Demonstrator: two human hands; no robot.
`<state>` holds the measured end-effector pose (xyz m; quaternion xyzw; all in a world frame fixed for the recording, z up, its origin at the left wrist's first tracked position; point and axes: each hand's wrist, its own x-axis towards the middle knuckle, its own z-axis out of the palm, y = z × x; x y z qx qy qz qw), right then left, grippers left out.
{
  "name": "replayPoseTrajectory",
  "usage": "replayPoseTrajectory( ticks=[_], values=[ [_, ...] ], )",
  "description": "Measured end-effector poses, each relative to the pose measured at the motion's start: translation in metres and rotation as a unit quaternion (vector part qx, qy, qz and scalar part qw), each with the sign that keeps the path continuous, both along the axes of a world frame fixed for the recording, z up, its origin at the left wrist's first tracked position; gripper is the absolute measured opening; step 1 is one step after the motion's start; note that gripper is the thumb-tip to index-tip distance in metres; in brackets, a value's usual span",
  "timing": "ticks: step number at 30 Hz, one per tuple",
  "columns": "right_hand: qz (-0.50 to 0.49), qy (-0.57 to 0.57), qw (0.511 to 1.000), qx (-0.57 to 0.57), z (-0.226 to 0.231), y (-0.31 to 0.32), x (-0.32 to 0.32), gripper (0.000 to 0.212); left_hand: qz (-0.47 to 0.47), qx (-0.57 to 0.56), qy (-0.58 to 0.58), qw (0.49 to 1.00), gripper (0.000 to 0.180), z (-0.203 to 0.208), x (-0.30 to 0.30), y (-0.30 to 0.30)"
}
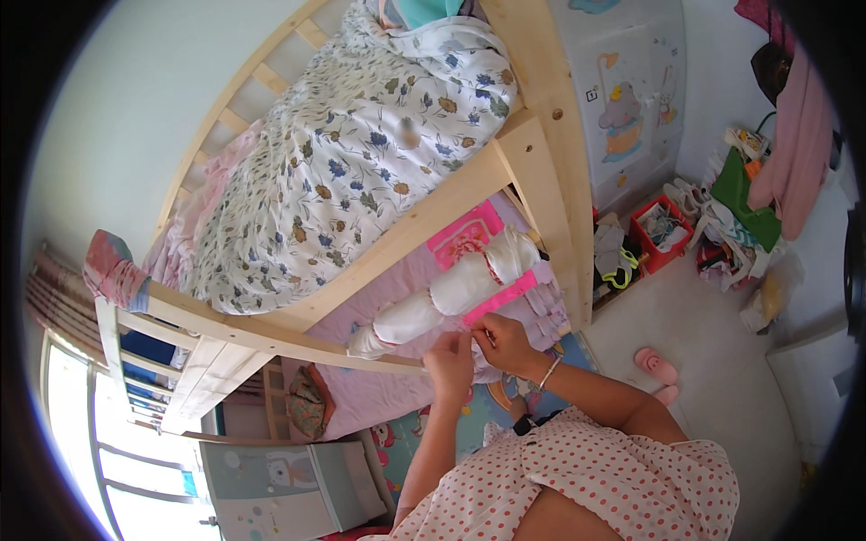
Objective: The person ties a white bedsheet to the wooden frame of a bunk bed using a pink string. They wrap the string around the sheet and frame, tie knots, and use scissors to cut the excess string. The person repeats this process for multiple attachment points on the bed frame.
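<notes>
We see a white rolled bundle (460,290), cinched by narrow red-and-white bands, lying slantwise in front of the gap between the two bunks. Its left end overlaps the wooden rail (271,335) in our view; its right end comes near the thick wooden post (546,180). A bright pink strip (501,299) runs along its lower edge. Just below, our left hand (448,361) and right hand (505,344) nearly meet, fingers bent in; we cannot tell whether they grip anything. A bracelet (550,372) circles our right wrist.

Behind the bundle spreads the lower bunk's lilac sheet (352,406), and above stands the upper bunk's long edge board (415,212), under a flowered quilt (361,180). These edges bound our reach forward. Between our forearms shows a blue patterned mat (476,410). Rightward, grey floor (722,388) gives us room to step, with pink slippers (656,367) on it and a red box (642,245) farther off. At lower left, a pale cabinet (271,496) limits that side.
</notes>
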<state>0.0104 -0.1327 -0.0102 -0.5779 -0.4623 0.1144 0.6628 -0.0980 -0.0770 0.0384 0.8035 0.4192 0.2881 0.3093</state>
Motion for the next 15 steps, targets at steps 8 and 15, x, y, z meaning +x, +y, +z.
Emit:
replayPoseTrajectory(
  ticks=[8,15],
  values=[
    [-0.011,-0.178,0.983,0.054,-0.005,-0.002,0.014,0.005,0.006,-0.426,-0.197,0.883,0.029,0.037,0.002,-0.003],
    [-0.048,-0.146,0.985,0.075,-0.03,0.072,0.027,0.006,-0.063,-0.376,-0.328,0.864,0.029,0.058,0.005,0.004]
  ],
)
